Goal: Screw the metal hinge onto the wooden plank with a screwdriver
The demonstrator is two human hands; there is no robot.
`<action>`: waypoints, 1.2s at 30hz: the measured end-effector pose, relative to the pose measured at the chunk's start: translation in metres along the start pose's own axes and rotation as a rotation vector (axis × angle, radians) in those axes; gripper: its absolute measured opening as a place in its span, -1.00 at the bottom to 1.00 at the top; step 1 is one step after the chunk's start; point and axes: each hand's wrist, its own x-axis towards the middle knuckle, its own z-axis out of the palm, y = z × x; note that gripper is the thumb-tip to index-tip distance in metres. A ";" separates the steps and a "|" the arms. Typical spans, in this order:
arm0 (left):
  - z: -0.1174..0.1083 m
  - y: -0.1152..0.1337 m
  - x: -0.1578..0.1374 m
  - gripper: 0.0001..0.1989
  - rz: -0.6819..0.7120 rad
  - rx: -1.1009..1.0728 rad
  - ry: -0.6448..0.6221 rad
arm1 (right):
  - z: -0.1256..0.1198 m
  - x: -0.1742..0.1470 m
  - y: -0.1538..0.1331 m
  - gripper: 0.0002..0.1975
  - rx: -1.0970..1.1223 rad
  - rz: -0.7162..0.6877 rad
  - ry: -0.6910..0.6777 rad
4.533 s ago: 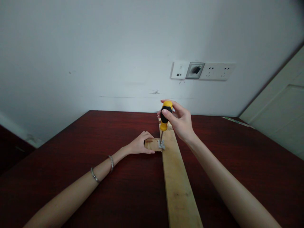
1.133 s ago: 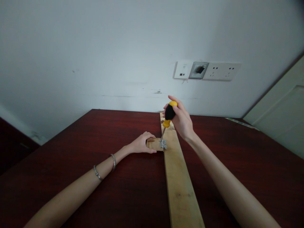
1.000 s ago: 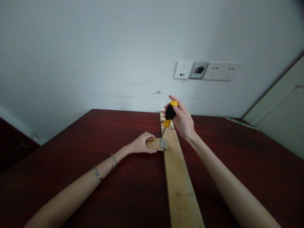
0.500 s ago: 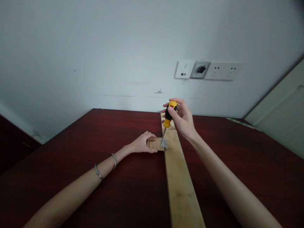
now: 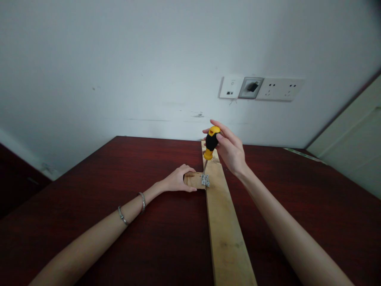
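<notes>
My right hand (image 5: 230, 153) grips a yellow and black screwdriver (image 5: 212, 141) by its handle, thumb and fingers around it. The shaft points down and slightly left, its tip at a small metal hinge (image 5: 205, 180). That hinge lies across the seam between a short wooden block (image 5: 193, 180) and a long wooden board (image 5: 224, 222). My left hand (image 5: 177, 178) is closed around the block's left end, thumb on the near side and fingers on the far side. Any screw under the tip is too small to make out.
Both wooden pieces lie on a dark red table (image 5: 149, 159) pushed against a white wall (image 5: 119, 71). Wall sockets (image 5: 279, 89) with a black plug (image 5: 253, 87) sit above the table's back edge. A pale panel (image 5: 354, 135) stands at the right.
My right hand's fingers have shifted and opened slightly around the screwdriver handle, which has turned and leaned a little left. My left hand and the wood have stayed in place.
</notes>
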 end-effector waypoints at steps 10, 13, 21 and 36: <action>-0.008 0.004 0.002 -0.38 0.001 0.011 -0.024 | 0.000 0.002 -0.010 -0.70 -0.103 -0.096 0.037; -0.007 0.002 0.002 -0.38 0.008 0.015 -0.020 | -0.001 0.002 -0.008 -0.70 -0.099 -0.086 0.035; -0.007 0.004 0.001 -0.38 -0.024 0.002 -0.018 | -0.001 0.002 -0.007 -0.70 -0.110 -0.092 0.028; -0.005 0.001 0.001 -0.37 0.008 0.016 -0.010 | -0.004 0.005 0.002 -0.68 -0.262 -0.192 0.028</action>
